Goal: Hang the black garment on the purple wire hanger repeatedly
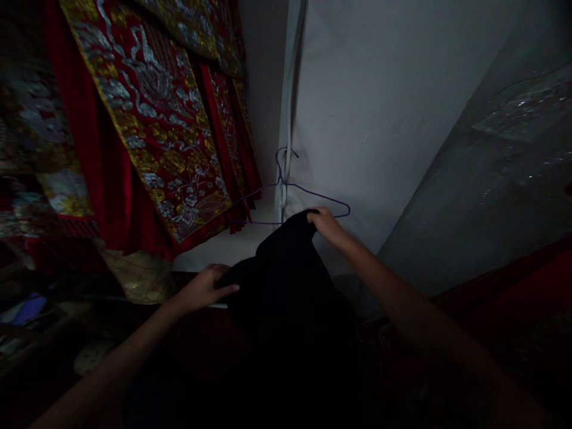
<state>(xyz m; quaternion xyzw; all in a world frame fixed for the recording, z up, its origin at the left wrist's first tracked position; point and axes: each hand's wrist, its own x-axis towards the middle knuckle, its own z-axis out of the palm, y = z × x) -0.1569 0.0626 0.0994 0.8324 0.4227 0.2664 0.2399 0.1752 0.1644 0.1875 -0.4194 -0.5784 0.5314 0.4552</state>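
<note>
a pale wall [379,89] fills the middle and upper right of the view. embroidered red cloth [165,119], worked in gold and silver, hangs along the left. on the right is a greyish sheet [473,196] with a few shiny spots. the black cloth [286,280] is in the centre, held up between the hands and reaching down into the dark, its folds too dim to make out. a pale upright strip [289,65] runs down the wall, and a purple hanger [280,180] hangs in front of it, just above the black cloth; whether cloth and hanger touch, i cannot tell. the right hand [325,225] grasps the cloth's top corner, beside the hanger's lower bar. the left hand [203,290] grips the cloth's left edge, lower down, thumb stretched along it.
</note>
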